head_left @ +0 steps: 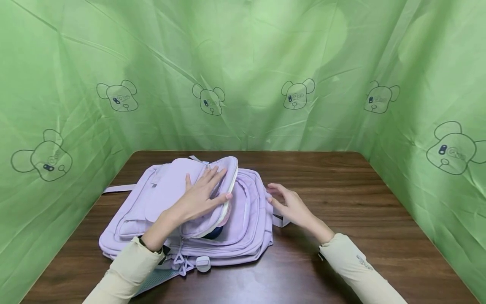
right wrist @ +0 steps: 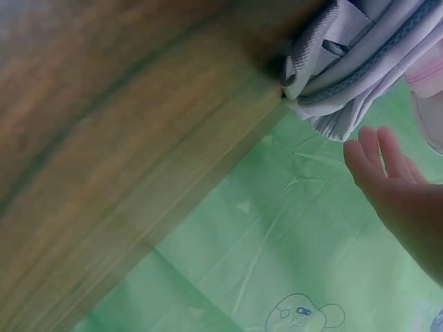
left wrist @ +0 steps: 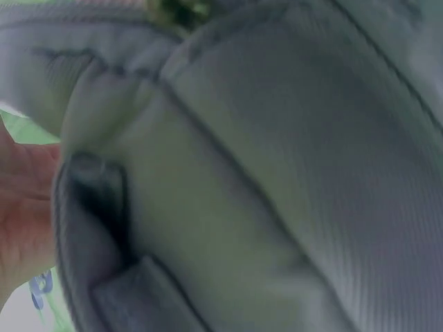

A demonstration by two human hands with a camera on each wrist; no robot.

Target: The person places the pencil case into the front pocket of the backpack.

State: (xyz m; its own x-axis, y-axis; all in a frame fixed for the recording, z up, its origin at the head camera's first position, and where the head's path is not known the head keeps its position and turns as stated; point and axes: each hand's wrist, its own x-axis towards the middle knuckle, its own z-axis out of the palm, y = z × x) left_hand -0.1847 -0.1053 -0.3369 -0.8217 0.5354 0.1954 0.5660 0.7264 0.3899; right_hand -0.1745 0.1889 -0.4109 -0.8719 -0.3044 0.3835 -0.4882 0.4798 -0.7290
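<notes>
A lavender backpack [head_left: 172, 188] lies on the wooden table, its front pocket unzipped and the flap raised a little toward the right. My left hand [head_left: 203, 192] rests on that flap with fingers spread and straight. Under the flap's edge, a dark blue rounded thing [head_left: 214, 233] and a bit of pink show inside the pocket; most of both is hidden. My right hand [head_left: 290, 207] is beside the bag's right end, fingers loosely bent, holding nothing. In the right wrist view, its fingertips are close to the end of the backpack [right wrist: 346, 76]. Close lavender fabric [left wrist: 208, 194] fills the left wrist view.
Triangular zipper pulls [head_left: 183, 264] and a light buckle [head_left: 203, 264] hang at the bag's near side. One strap [head_left: 119, 188] stretches left, and another strap [head_left: 280, 219] sticks out at the right. Green curtains [head_left: 243, 76] surround the table [head_left: 341, 190].
</notes>
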